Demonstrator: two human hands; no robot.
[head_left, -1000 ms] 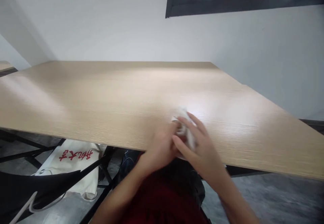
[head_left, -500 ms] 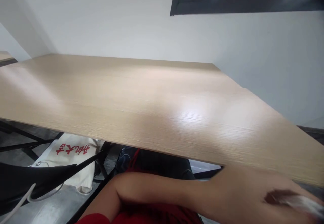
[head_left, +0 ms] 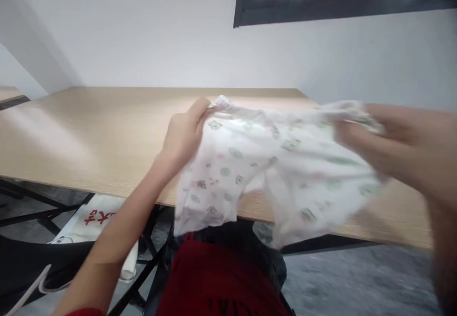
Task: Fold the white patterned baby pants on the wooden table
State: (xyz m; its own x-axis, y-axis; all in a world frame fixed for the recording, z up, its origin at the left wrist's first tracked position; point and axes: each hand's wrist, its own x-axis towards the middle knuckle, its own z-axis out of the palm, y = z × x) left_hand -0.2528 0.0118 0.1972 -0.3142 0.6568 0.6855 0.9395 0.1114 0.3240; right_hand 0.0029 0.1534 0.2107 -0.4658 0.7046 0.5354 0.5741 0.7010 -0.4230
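White shorts [head_left: 228,163] with small green and pink prints hang spread between my two hands, over the near edge of the wooden table [head_left: 117,130]. My left hand [head_left: 187,128] is closed on the waistband at its left corner. At the right corner, my right hand [head_left: 385,135] grips the waistband too, somewhat smeared by motion. Both legs of the shorts dangle downward, the right one blurred. Part of the tabletop behind the cloth is hidden.
Behind the table rises a pale wall [head_left: 150,30] with a dark window frame [head_left: 321,9] at upper right. A cream bag [head_left: 96,221] with red characters lies at lower left, beside a black chair [head_left: 35,268] and a white cable [head_left: 32,290].
The shorts have come into view, stretched between both hands. My left hand has risen from the lower right to above the table. My right hand now shows at the right.
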